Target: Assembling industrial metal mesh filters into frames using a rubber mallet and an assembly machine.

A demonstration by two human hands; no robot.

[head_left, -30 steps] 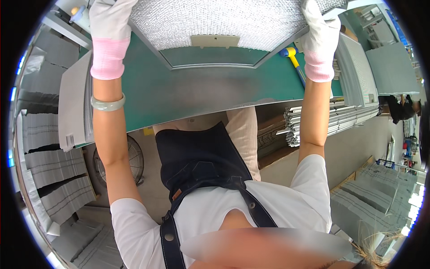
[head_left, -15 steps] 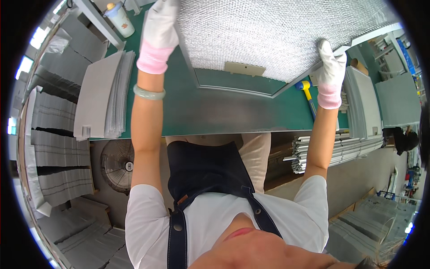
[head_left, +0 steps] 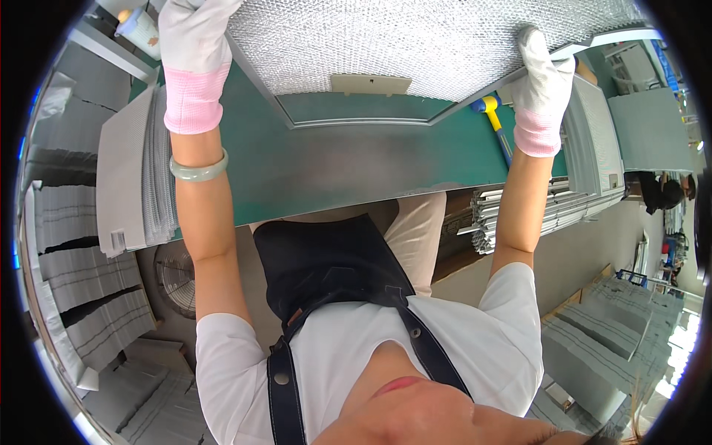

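A large panel of silvery metal mesh (head_left: 415, 52) with a narrow grey metal frame (head_left: 356, 123) is tilted above the green worktop (head_left: 319, 159). My left hand (head_left: 196, 41), in a white glove with a pink cuff, grips its left side; the fingertips are partly cut off at the top of the picture. On the right side my gloved right hand (head_left: 541, 81) is closed on the frame, thumb over the mesh and the other fingers mostly hidden. A small beige plate (head_left: 371, 84) sits at the mesh's near edge, and green shows between that edge and the frame.
A yellow-headed mallet (head_left: 489, 111) lies beside my right hand. Stacked mesh sheets stand at the left (head_left: 133, 170) and right (head_left: 593, 133) of the worktop. A bottle (head_left: 139, 31) is at the far left. Metal strips (head_left: 549, 215) and a fan (head_left: 176, 278) are below the worktop.
In the picture, the panel and my left hand have shifted left and up, and my right hand slightly up. The worktop and surroundings have shifted too, as the view moved. Both hands keep hold.
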